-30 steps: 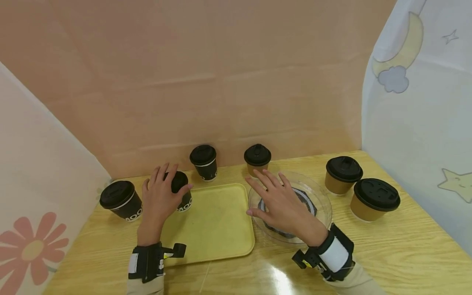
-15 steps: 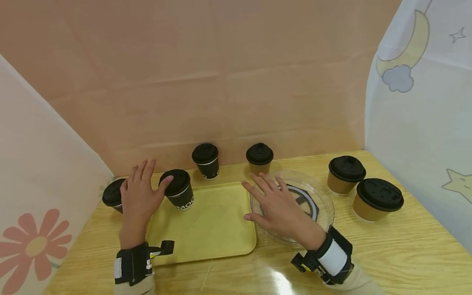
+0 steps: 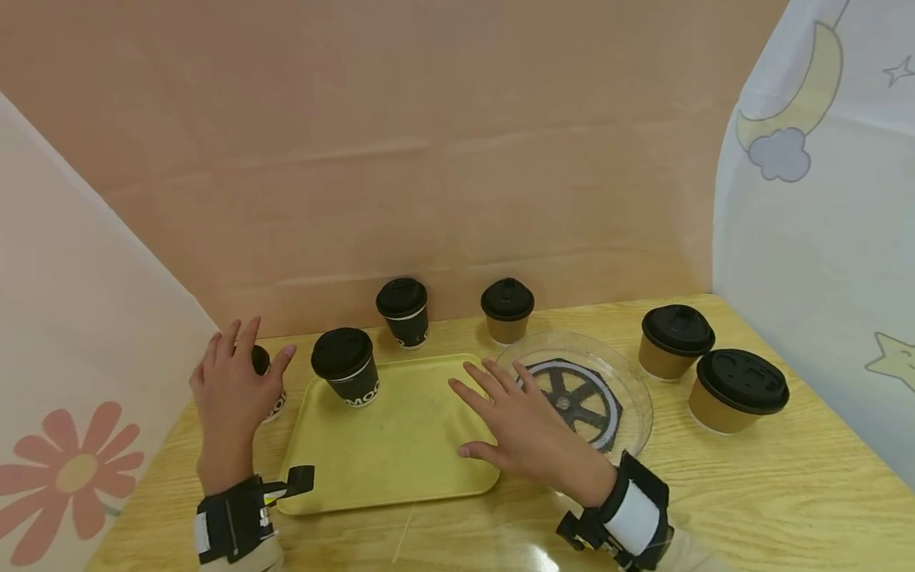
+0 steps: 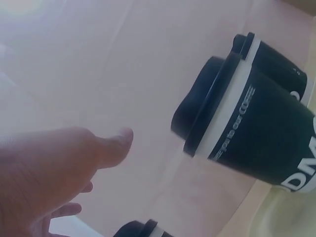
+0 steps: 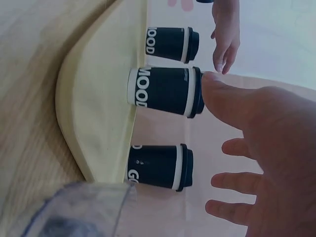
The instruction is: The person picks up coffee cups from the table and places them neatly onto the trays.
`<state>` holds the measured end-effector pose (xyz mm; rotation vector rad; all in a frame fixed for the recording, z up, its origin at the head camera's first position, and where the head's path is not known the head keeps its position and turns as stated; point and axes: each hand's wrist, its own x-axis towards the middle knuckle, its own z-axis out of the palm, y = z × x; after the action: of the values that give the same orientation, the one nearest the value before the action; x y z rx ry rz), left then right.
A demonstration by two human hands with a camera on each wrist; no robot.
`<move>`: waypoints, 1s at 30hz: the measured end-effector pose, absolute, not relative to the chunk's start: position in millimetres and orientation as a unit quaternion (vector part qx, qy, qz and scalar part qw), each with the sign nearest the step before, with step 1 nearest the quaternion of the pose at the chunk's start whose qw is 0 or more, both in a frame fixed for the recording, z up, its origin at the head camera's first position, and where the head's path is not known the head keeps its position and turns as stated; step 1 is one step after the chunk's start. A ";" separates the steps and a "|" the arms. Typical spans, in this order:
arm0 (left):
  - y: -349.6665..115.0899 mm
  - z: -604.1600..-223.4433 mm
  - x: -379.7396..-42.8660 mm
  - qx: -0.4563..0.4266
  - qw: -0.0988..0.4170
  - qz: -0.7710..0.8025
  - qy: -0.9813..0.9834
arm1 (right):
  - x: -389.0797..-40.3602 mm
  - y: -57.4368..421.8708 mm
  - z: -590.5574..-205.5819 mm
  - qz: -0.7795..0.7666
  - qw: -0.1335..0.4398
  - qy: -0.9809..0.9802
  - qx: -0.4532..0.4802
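My left hand [image 3: 239, 389], fingers spread, hovers in front of a black lidded paper cup [image 3: 261, 361] at the far left and hides most of it. Just right of that hand, a black paper cup with white lettering [image 3: 346, 365] stands upright on the back left corner of the yellow tray [image 3: 393, 453]. In the left wrist view, the thumb [image 4: 116, 148] is apart from this black cup [image 4: 266, 118]. My right hand [image 3: 536, 433] is held with spread fingers above the tray's right edge and the clear round dish [image 3: 632, 373]. Neither hand holds anything.
Behind the tray stands another black cup [image 3: 403, 314]. Brown cups with black lids stand at the back [image 3: 507, 314] and on the right, one [image 3: 672, 345] behind a wider one [image 3: 736, 393]. A dark spoked wheel shape [image 3: 572, 397] shows in the dish. Cloth walls [image 3: 443, 159] enclose the table.
My left hand has moved left, away from the cup on the tray and across to the far-left cup. My right hand has shifted slightly left and down, uncovering more of the dish.
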<state>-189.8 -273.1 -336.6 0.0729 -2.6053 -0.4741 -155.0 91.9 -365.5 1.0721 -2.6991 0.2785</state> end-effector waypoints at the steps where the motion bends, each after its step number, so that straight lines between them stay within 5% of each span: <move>1: -274.8 -337.4 -189.7 0.029 0.242 -0.173 -0.954 | -154.0 90.9 -366.4 0.094 0.108 -0.919 0.367; 30: -298.1 -360.3 -192.0 0.077 0.182 -0.191 -0.962 | -132.2 64.3 -386.0 0.030 -0.007 -0.903 0.429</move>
<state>-192.0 -298.1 -360.3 0.2161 -2.7148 -0.5386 -132.2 64.3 -386.0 1.3544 -2.8485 0.0944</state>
